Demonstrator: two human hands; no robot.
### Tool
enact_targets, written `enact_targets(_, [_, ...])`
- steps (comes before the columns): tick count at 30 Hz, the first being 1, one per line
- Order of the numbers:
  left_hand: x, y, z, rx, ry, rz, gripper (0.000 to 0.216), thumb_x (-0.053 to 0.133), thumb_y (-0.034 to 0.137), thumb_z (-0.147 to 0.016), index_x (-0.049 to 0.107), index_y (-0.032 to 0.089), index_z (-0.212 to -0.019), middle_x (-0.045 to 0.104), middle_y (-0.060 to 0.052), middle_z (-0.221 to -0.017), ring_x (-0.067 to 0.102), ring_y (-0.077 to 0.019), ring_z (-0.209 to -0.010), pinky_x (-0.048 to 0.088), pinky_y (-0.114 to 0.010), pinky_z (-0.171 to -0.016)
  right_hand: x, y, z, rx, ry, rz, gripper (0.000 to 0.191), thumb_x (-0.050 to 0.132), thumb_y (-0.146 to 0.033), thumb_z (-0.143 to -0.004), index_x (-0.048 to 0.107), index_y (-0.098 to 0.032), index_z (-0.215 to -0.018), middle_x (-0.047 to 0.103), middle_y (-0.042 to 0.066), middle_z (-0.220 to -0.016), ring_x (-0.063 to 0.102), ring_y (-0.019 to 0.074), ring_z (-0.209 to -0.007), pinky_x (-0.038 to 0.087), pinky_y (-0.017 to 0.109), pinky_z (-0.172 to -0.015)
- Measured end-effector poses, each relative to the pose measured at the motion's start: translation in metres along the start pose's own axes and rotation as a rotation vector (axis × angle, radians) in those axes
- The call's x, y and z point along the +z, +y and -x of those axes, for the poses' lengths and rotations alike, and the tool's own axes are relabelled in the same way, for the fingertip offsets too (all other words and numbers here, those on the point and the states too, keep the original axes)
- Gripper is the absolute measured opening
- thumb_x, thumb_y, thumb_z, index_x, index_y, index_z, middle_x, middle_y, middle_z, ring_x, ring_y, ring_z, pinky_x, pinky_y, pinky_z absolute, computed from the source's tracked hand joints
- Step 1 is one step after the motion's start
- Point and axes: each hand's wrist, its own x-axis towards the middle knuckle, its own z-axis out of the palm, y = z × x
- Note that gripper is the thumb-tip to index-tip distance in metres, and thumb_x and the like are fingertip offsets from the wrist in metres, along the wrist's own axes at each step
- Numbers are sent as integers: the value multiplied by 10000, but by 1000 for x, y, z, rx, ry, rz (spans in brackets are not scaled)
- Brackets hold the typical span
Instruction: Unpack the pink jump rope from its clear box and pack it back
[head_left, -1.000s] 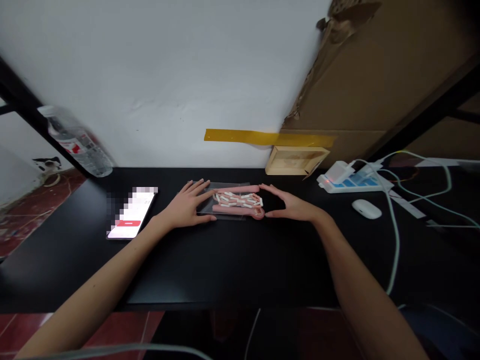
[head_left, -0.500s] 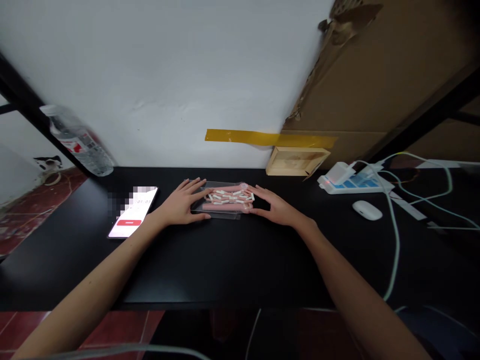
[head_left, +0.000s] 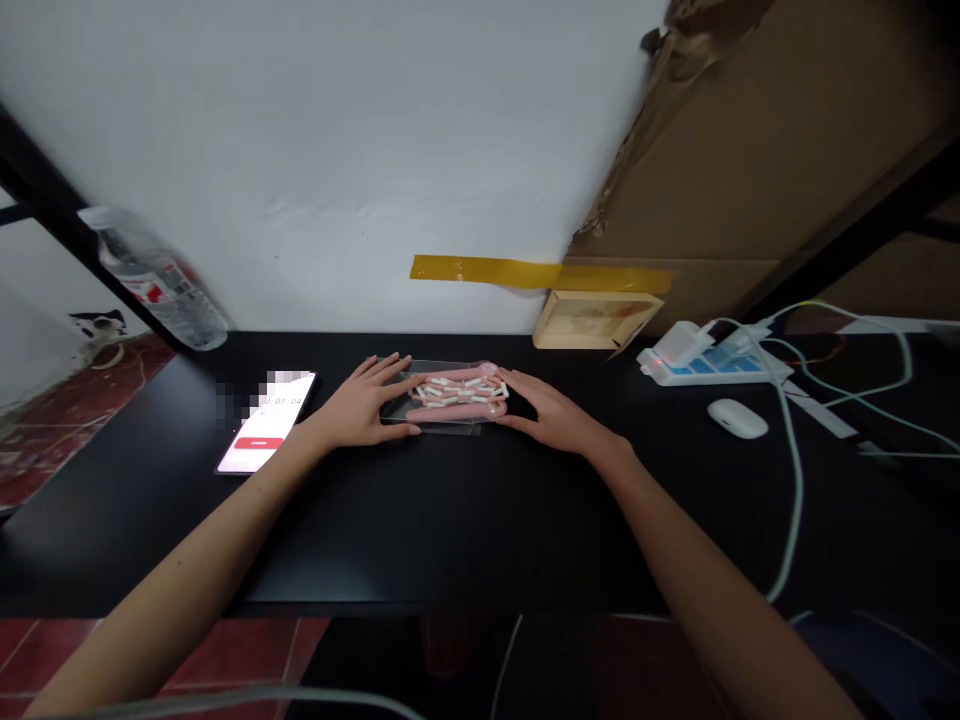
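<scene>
Left hand (head_left: 366, 405) splays its fingers; right hand (head_left: 551, 408) curves inward.

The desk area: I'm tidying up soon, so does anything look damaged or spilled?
Yes: the cardboard at the back right has a ragged, torn edge rather than a clean one. Nothing looks spilled around the pink package.

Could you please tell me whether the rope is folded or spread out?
The rope is folded: its beads lie bunched between two pink handles.
</scene>
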Motion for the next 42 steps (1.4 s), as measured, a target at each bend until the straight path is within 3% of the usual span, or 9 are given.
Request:
enact_targets(6, [0, -1, 0, 11, 0, 7, 797, 555, 716, -895, 390, 285, -1546, 287, -112, -1633, 250, -332, -1508, 197, -551, -1209, 5, 5, 1, -4, 37, 18, 756, 556, -579, -944, 267, -317, -1592, 413, 64, -1590, 419, 344, -1436, 361, 597, -1172])
enact_targets(21, [4, 0, -1, -44, 24, 7, 798, 571, 712, -883, 436, 249, -1520, 308, -114, -1626, 266, -347, -1500, 200, -560, -1208, 0, -12, -2, -56, 4, 9, 634, 550, -510, -970, 352, -362, -1553, 384, 16, -1608, 389, 297, -1460, 346, 554, -1193])
enact_targets(28, [0, 0, 0, 56, 8, 58, 800, 603, 702, -867, 445, 261, -1515, 312, -112, -1622, 275, -325, -1501, 187, -545, -1216, -7, 7, 0, 36, -35, -10, 995, 770, -613, -754, 303, -313, -1580, 365, 71, -1617, 313, 352, -1491, 290, 588, -1206])
enact_targets(35, [1, -1, 0, 83, 17, 80, 813, 592, 718, -867, 438, 257, -1519, 313, -118, -1621, 264, -326, -1504, 183, -545, -1216, 0, 13, 0, 45, -40, -37, 907, 748, -607, -781, 367, -325, -1553, 438, 70, -1576, 356, 360, -1469, 313, 611, -1184])
enact_targets(42, [2, 1, -1, 38, 5, 60, 800, 595, 713, -867, 445, 264, -1512, 299, -99, -1628, 263, -313, -1507, 176, -538, -1221, 12, 2, -2, 47, 3, -62, 879, 694, -591, -842, 336, -256, -1572, 407, 123, -1587, 413, 326, -1444, 331, 558, -1192])
